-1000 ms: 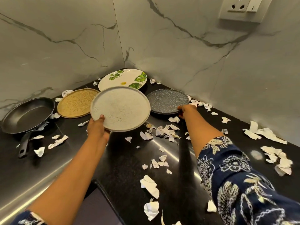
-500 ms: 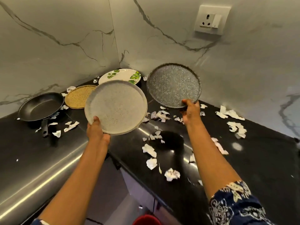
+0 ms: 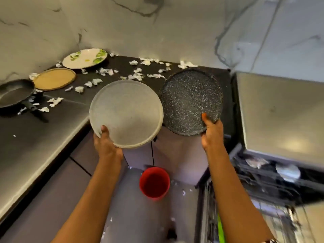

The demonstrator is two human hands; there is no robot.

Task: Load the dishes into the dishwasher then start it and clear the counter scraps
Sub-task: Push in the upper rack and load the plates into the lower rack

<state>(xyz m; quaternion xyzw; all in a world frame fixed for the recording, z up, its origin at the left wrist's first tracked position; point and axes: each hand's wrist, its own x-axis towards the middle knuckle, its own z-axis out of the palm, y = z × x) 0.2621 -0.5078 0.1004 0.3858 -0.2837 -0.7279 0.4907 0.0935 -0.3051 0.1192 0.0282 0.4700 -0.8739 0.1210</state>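
Grey plate (image 3: 126, 113) and dark plate (image 3: 191, 100), carried side by side off the counter (image 3: 43, 137) edge, above the floor and a red bin (image 3: 154, 183). The left hand (image 3: 107, 144) pinches the grey plate at its near rim, thumb on the upper face and fingers hidden beneath. The right hand (image 3: 211, 134) clamps the dark plate the same way. Likely hazards: each plate hangs from a single edge grip with most of its weight beyond the thumb, so a loosened pinch or a damp rim could let it tip and drop onto the hard floor. The two rims meet in this view, and whether they touch cannot be told, so a knock between them could chip either one. The rack (image 3: 259, 179) lies low to the right and is blurred. It seems to hold items already, so a hurried swing could strike them or the steel panel (image 3: 280, 116) above. Appearance: the grey plate is round, matte and pale, finely speckled, with a low raised rim and no food visible on it. The dark plate is charcoal with white flecks, is similar in form, and is tilted toward the viewer. A leaf plate (image 3: 85, 57), a tan plate (image 3: 54, 78), a pan (image 3: 15, 92) and the paper scraps (image 3: 136, 76) lie on the counter, so loading looks only part done.
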